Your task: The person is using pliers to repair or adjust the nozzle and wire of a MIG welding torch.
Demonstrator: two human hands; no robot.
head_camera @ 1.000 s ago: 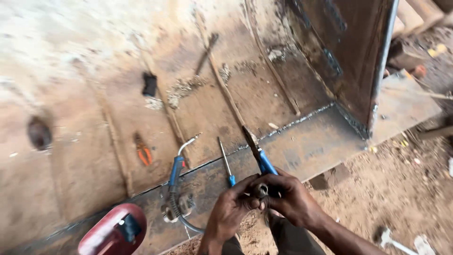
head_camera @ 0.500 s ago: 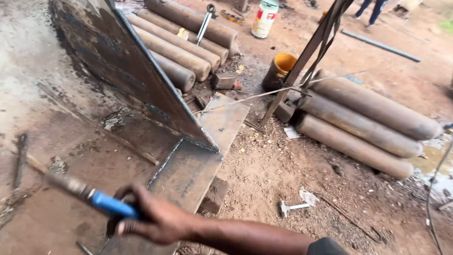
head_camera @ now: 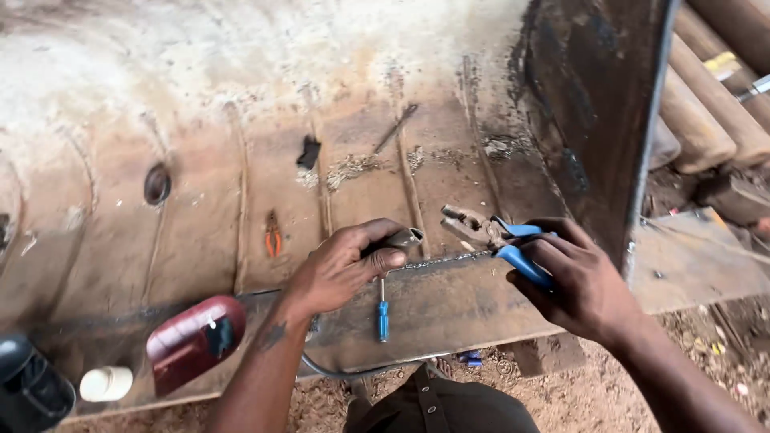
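Note:
My right hand grips blue-handled pliers, their open jaws pointing left over a rusty steel plate. My left hand closes around a dark tube-like holder with a grey cable that runs under the plate's edge. The two hands are a short gap apart above a weld seam. A blue-handled screwdriver lies flat on the plate just below my left fingers.
A dark red welding mask lies at lower left beside a white cap and a black object. Small orange pliers rest farther back. An upright steel sheet stands at right, with rusty cylinders behind it.
The view swung away to the right toward the cylinders, then back onto the plate. My right hand still holds the blue pliers; my left hand now grips the dark holder, apart from the right.

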